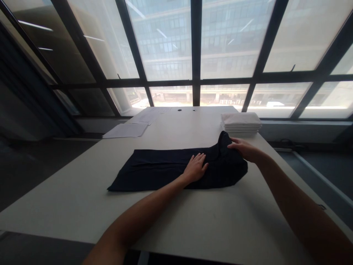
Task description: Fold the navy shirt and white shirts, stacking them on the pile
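Cloth (154, 170) lies crosswise, left hand (195, 169) flat atop, right hand (244, 149) pinching its raised right end.

Papers (125, 130) L, white stack (241, 122) R, prob. cloth; windows (168, 44) bhd.

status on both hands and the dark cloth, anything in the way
Left hand flat on dark cloth; right hand gripping its raised end. Cloth otherwise lying on table. Possible snag: white stack close behind raised end.

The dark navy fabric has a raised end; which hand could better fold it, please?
Likely the right hand, gripping the dark navy fabric's raised end; the left hand rests nearer its middle.
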`<state>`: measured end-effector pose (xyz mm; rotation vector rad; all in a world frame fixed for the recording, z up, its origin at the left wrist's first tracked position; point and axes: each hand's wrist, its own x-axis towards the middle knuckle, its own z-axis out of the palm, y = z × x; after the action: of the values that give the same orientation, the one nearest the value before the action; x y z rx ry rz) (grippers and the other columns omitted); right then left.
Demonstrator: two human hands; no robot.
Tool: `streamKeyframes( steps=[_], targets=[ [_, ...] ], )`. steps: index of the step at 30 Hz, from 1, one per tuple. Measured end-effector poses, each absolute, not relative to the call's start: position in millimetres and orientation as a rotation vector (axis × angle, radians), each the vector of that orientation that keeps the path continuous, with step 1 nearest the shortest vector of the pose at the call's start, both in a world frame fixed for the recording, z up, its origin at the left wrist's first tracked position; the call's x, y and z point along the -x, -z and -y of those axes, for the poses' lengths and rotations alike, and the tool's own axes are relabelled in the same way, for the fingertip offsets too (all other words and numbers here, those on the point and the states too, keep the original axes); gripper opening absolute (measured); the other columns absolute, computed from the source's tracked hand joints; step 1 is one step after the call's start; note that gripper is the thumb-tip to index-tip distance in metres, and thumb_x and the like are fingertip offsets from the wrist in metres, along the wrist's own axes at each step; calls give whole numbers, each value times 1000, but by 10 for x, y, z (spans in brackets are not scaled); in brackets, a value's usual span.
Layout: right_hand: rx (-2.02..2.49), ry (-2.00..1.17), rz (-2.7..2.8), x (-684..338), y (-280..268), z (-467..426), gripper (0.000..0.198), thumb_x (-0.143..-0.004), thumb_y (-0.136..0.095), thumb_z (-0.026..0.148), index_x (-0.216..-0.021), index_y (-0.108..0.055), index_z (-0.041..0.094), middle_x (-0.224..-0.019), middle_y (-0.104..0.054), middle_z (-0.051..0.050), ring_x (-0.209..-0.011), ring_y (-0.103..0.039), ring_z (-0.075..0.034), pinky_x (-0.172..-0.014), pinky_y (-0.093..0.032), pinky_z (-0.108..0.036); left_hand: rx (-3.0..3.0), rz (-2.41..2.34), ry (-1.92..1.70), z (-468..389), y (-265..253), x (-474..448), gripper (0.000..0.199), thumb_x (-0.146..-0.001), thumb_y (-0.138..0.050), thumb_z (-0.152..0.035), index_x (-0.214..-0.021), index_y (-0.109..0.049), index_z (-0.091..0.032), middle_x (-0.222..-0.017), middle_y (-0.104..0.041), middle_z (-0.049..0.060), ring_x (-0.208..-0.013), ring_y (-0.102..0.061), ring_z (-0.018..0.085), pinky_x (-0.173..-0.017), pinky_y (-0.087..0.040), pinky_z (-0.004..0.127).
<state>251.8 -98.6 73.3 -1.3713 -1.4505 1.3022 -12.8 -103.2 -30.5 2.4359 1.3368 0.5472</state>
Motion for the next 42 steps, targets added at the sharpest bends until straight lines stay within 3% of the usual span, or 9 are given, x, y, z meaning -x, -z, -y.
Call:
streamKeyframes(
  steps=[5, 9, 13, 18, 21, 24, 31, 37, 42],
  targets=[
    [1397, -1273, 1410, -1962, -777, 935, 54, -79, -69, 18, -132, -61, 19, -76, -71, 0, -55, -62, -13, -43, -48, -18, -1980, -1309, -988, 917, 249, 173, 39, -101, -44, -33, -130, -65, -17, -137, -64, 12, -131, -56, 24, -116, -38, 37],
    [1365, -1298, 1494, -1446, -628, 931, 58, -79, -77, 23, -134, -59, 16, -64, -66, 3, -50, -59, -13, -42, -47, -20, -1368, -1159, -1132, 793, 189, 306, 46, -106, -33, -41, -117, -69, -15, -112, -75, 11, -103, -71, 24, -97, -54, 38],
    [1294, -1355, 1602, -1288, -404, 842, 34, -87, -73, 36, -114, -69, 16, -69, -69, -2, -54, -61, -13, -44, -48, -21, -970, -1081, -1028, 717, 143, 440, 48, -104, -41, -50, -102, -70, -12, -87, -76, 10, -75, -73, 22, -78, -60, 37],
    [1437, -728, 1485, -1633, -129, 649, 27, -94, -51, 28, -104, -72, 15, -97, -75, -11, -86, -70, -20, -77, -58, -32, -888, -1002, -984, 723, 64, 472, 31, -98, -58, -40, -102, -70, -12, -97, -78, 13, -85, -74, 23, -85, -59, 36],
    [1438, -515, 1596, -1744, 91, 685, 37, -95, -45, 29, -120, -70, 16, -125, -69, -14, -119, -62, -24, -105, -48, -38, -886, -959, -914, 739, 4, 450, 25, -94, -63, -34, -103, -71, -12, -100, -78, 12, -88, -74, 24, -88, -59, 36],
    [1402, -476, 1697, -1699, 296, 789, 49, -97, -40, 35, -138, -60, 15, -142, -59, -14, -134, -51, -24, -117, -36, -40, -795, -930, -811, 743, -44, 394, 27, -96, -57, -30, -106, -72, -10, -103, -78, 12, -90, -74, 24, -90, -58, 36],
    [1377, -546, 1680, -1590, 438, 805, 61, -100, -34, 45, -153, -44, 15, -158, -43, -12, -147, -37, -22, -124, -26, -41, -645, -751, -853, 777, -54, 228, 41, -99, -38, -31, -115, -69, -9, -104, -78, 13, -92, -75, 26, -92, -58, 40],
    [1549, -401, 1768, -1565, 456, 1048, 64, -99, -37, 40, -152, -44, 7, -162, -33, -18, -151, -27, -29, -125, -21, -46, -745, -994, -854, 795, -66, 249, 23, -92, -58, -26, -103, -71, -10, -88, -78, 11, -71, -73, 22, -74, -60, 33],
    [1635, -377, 1917, -1531, 486, 1466, 66, -101, -37, 45, -156, -38, 10, -166, -25, -17, -154, -21, -30, -125, -22, -47, -1064, -1083, -953, 867, -116, 357, 14, -86, -68, -17, -98, -72, -12, -93, -78, 10, -77, -72, 21, -73, -58, 30]
  ],
)
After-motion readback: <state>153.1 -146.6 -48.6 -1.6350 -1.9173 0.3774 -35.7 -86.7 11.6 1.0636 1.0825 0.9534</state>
